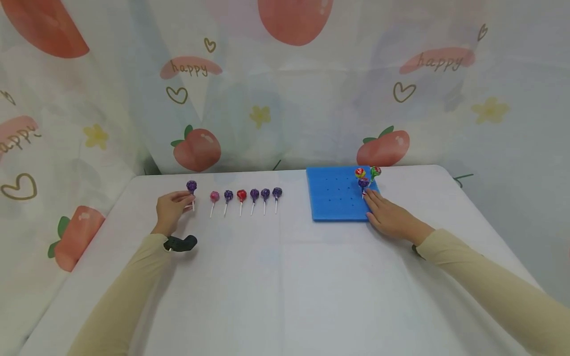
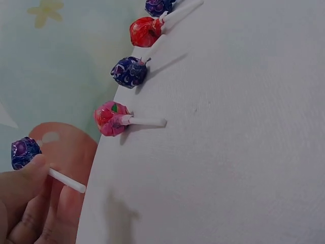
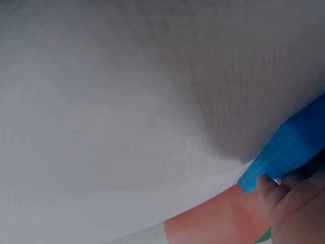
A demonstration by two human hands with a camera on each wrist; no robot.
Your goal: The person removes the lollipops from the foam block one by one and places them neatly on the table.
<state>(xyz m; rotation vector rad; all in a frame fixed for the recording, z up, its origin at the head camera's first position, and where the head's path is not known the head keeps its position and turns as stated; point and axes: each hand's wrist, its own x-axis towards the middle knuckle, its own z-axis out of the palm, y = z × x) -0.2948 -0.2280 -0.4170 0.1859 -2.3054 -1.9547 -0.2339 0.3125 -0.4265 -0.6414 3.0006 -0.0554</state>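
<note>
Blue perforated board (image 1: 320,210), at three o'clock in the head view, flat on a white table (image 1: 240,291). Three wrapped lollipops stand at its one o'clock corner: a red-and-yellow lollipop (image 1: 360,172), a green-and-red lollipop (image 1: 376,171) and, in front, a dark purple lollipop (image 1: 363,183). Many holes are bare; filling it looks about a third done. Toward nine o'clock, six remain lying in a row, sticks pointing to six o'clock: a pink lollipop (image 1: 214,196), a purple lollipop (image 1: 228,194), a red lollipop (image 1: 242,195) and three more purple lollipops (image 1: 265,193). At the row's nine o'clock end, the left hand (image 1: 171,210) pinches a violet-blue lollipop (image 1: 191,186), candy uppermost. The right hand (image 1: 389,217) reaches in from four o'clock, fingers extended; whether they touch a stick is unclear.

Left wrist view: at eight o'clock, thumb and fingers close on the violet-blue lollipop just below its candy, leaving the stick's end free. The pink lollipop lies nearest, at nine o'clock.

Right wrist view: at four o'clock, a fingertip rests against the board's edge. The hand grips no lollipop that shows; its other fingers are partly hidden.
</note>
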